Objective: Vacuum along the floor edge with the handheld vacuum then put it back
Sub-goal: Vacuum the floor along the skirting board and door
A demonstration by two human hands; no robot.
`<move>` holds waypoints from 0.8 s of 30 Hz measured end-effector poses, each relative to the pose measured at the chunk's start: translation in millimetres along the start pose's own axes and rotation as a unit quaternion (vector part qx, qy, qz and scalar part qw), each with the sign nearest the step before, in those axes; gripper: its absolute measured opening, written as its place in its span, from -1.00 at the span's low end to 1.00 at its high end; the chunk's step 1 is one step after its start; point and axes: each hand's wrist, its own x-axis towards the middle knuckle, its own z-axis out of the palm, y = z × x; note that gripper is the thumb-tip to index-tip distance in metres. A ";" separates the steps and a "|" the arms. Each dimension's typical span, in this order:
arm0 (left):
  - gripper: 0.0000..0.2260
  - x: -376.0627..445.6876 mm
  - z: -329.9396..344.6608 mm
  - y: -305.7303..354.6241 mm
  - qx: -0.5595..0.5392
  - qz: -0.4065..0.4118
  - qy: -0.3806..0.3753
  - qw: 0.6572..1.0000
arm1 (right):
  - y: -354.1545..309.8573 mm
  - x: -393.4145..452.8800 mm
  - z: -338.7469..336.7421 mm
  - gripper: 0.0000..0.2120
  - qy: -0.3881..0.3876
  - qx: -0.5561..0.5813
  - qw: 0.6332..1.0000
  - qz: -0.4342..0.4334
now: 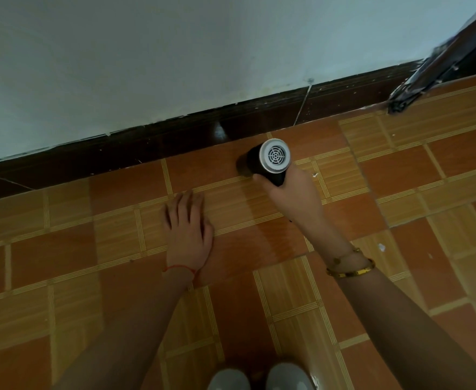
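Note:
The handheld vacuum (267, 161) is a short black cylinder with a round silver grille facing me. My right hand (293, 198) grips its handle from below and points its nose down at the orange tiled floor (399, 164), close to the dark skirting (175, 142) under the pale wall. The nose itself is hidden behind the body. My left hand (187, 229) lies flat on the tiles with its fingers spread, a hand's width left of the vacuum and holding nothing.
A dark door frame (439, 63) meets the skirting at the upper right. Small white specks (381, 247) lie on the tiles to the right. Two grey shoe tips (259, 378) show at the bottom edge.

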 end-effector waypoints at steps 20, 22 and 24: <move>-0.54 -0.4 2.8 4.6 0.073 0.009 0.010 0.997 | 45.3 -54.4 -42.8 -0.46 0.074 -0.021 0.991 0.111; -0.54 -0.3 2.5 5.8 0.078 0.007 0.001 0.997 | 52.7 -53.3 -51.4 -0.40 0.074 -0.016 0.989 0.130; -0.53 0.0 2.2 6.1 0.085 0.004 -0.011 0.996 | 60.2 -53.1 -57.4 -0.39 0.048 0.001 0.989 0.138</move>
